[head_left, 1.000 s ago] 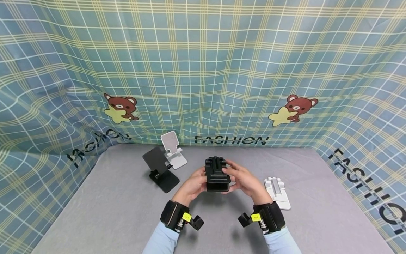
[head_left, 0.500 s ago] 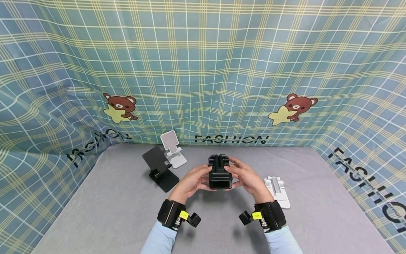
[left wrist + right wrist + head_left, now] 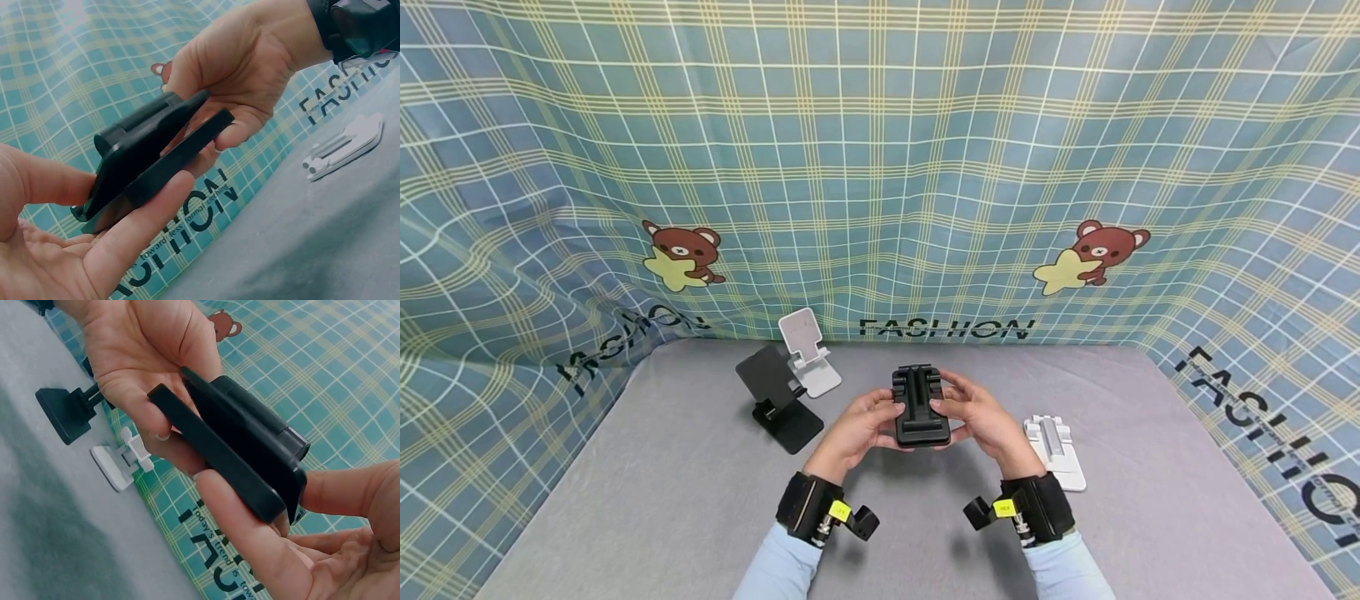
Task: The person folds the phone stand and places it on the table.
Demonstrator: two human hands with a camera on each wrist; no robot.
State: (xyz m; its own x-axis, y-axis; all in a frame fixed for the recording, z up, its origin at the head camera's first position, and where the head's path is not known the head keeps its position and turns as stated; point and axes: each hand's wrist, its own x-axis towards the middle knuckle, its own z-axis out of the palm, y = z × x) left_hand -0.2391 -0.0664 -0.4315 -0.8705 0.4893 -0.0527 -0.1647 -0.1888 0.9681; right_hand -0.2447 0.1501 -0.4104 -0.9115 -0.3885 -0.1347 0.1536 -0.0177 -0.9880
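Note:
Both hands hold a black folding phone stand (image 3: 921, 412) above the middle of the table. Its two plates are folded toward each other; a narrow wedge-shaped gap between them shows in the left wrist view. My left hand (image 3: 856, 427) pinches the left edge, thumb on top and fingers beneath. On the opposite edge, my right hand (image 3: 987, 423) grips in the same way, its thumb on the upper plate. The stand's base plate (image 3: 219, 456) rests against the fingers in the right wrist view.
An unfolded black phone stand (image 3: 788, 425) and an unfolded white phone stand (image 3: 816, 377) are at the back left. A folded white phone stand (image 3: 1063, 467) lies right of the right wrist. Plaid cloth (image 3: 880, 167) walls the grey table (image 3: 647, 500) behind and at both sides.
The black phone stand shifted slightly right and away, and its upper plate has come down closer to its base. The left thumb now lies on the upper plate. The other stands have not moved.

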